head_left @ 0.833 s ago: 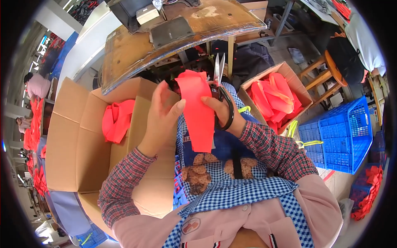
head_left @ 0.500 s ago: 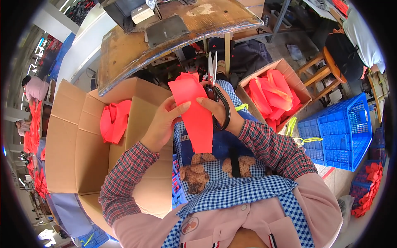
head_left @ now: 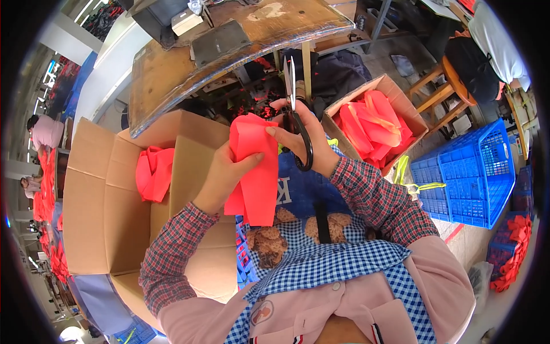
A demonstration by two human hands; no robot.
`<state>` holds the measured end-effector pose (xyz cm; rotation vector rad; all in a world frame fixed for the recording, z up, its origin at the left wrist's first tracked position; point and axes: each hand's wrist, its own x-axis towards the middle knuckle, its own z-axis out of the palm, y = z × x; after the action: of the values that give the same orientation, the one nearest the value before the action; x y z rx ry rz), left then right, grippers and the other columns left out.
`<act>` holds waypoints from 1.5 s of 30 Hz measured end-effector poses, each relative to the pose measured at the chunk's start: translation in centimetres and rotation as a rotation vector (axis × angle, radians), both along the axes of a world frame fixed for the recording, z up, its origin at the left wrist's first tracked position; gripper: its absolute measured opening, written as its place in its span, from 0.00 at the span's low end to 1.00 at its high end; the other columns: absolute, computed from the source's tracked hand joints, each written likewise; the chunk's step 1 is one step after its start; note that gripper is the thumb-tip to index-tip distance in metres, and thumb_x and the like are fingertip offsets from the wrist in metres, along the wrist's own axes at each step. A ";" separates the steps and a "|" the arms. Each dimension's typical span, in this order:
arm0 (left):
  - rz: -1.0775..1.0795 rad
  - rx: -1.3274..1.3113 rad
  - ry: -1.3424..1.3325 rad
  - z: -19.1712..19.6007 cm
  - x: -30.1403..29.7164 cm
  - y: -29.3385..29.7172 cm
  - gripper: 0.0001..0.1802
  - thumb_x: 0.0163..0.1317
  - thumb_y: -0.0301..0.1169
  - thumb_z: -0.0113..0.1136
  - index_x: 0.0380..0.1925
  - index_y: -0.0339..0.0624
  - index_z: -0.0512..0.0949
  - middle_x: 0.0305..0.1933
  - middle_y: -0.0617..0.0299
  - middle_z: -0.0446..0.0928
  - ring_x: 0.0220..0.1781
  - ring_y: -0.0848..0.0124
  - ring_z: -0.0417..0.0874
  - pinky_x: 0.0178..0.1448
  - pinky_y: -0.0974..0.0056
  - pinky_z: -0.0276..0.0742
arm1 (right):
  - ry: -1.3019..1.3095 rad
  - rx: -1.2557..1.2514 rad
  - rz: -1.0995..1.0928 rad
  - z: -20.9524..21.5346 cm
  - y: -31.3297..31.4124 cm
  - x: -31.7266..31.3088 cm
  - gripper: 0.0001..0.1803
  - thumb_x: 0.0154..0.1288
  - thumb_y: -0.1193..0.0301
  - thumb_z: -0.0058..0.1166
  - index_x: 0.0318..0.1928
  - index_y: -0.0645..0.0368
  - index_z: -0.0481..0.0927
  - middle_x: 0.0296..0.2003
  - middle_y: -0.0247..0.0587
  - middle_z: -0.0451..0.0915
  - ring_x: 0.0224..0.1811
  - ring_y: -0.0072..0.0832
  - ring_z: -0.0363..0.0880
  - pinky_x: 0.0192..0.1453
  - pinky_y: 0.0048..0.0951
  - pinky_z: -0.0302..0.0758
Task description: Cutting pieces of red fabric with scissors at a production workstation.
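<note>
In front of my chest hangs a bright red cloth piece (head_left: 259,198), its lower end now showing two overlapping layers. My left hand (head_left: 224,175) pinches its left side, the thumb lying across the front. A pair of scissors (head_left: 290,86) with black handles stays in my right hand (head_left: 314,137), blades pointing up and slightly apart, away from the cloth. The thumb of that hand also presses on the cloth's upper right edge. Fingers behind the cloth are hidden. Below the cloth is my blue checked apron (head_left: 332,269).
Left stands an open cardboard box (head_left: 89,200) with red cloth (head_left: 154,175) inside. A smaller carton (head_left: 421,129) heaped with red pieces (head_left: 375,126) is at the right, near a blue crate (head_left: 467,178) and a wooden stool (head_left: 458,83). A worn wooden table (head_left: 286,26) lies ahead.
The cloth and both hands have shifted slightly left. The cloth's lower end has spread, and a second layer shows at the left. The scissors remain in my right hand.
</note>
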<state>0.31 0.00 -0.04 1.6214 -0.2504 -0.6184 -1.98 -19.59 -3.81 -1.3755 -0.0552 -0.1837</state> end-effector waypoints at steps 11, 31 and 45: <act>-0.025 -0.059 0.240 0.0 0.3 -0.1 0.17 0.64 0.32 0.65 0.50 0.34 0.77 0.46 0.59 0.83 0.44 0.73 0.85 0.50 0.67 0.82 | 0.114 0.260 0.203 -0.4 -2.0 0.2 0.22 0.65 0.72 0.61 0.57 0.60 0.70 0.35 0.33 0.79 0.35 0.19 0.79 0.38 0.21 0.77; 0.100 -0.139 0.209 0.4 1.4 1.1 0.18 0.66 0.33 0.63 0.52 0.37 0.75 0.47 0.61 0.82 0.45 0.73 0.84 0.49 0.67 0.83 | 0.108 -0.201 0.251 -3.1 0.0 -1.9 0.26 0.68 0.52 0.58 0.54 0.60 0.76 0.27 0.30 0.72 0.29 0.17 0.68 0.34 0.22 0.67; 0.071 -0.095 0.214 1.2 1.3 0.9 0.19 0.64 0.34 0.65 0.52 0.35 0.75 0.46 0.60 0.82 0.43 0.73 0.85 0.48 0.67 0.83 | 0.071 -0.170 0.239 -3.1 -0.3 -1.8 0.22 0.68 0.56 0.60 0.53 0.60 0.78 0.28 0.27 0.74 0.30 0.14 0.67 0.34 0.20 0.67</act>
<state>1.59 0.89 1.13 1.4537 -0.0636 -0.7092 -3.82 -19.89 -6.92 -1.5310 -0.1782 0.0713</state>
